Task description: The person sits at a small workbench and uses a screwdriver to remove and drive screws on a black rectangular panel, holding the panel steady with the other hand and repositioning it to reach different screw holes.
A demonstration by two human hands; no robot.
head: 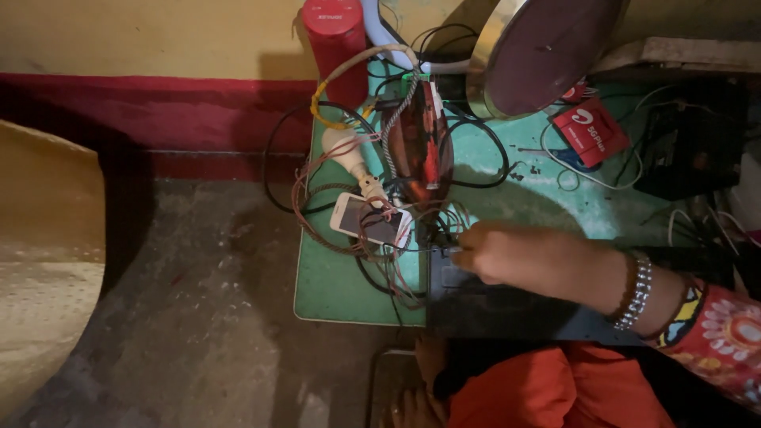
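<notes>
— So, what's in front of you?
— Your green table [333, 285], with a dark flat device [483, 305] at its near edge.
— And your right hand [507, 257]?
— It lies on the device, fingers curled low near the wires [380, 246]; whether you're gripping anything, you can't tell.
— Anything smaller?
— A phone [369, 219] under the wires, just left of your fingers, and a bulb [349, 154] beyond.

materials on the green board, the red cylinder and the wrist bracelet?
Green board: looks like painted wood or laminate, matte, with a scuffed pale patch in its middle; which one is unclear.
Red cylinder: probably plastic, smooth with a soft sheen on its lid.
Bracelet on the right hand: seems metal, silvery links catching bright glints.
</notes>
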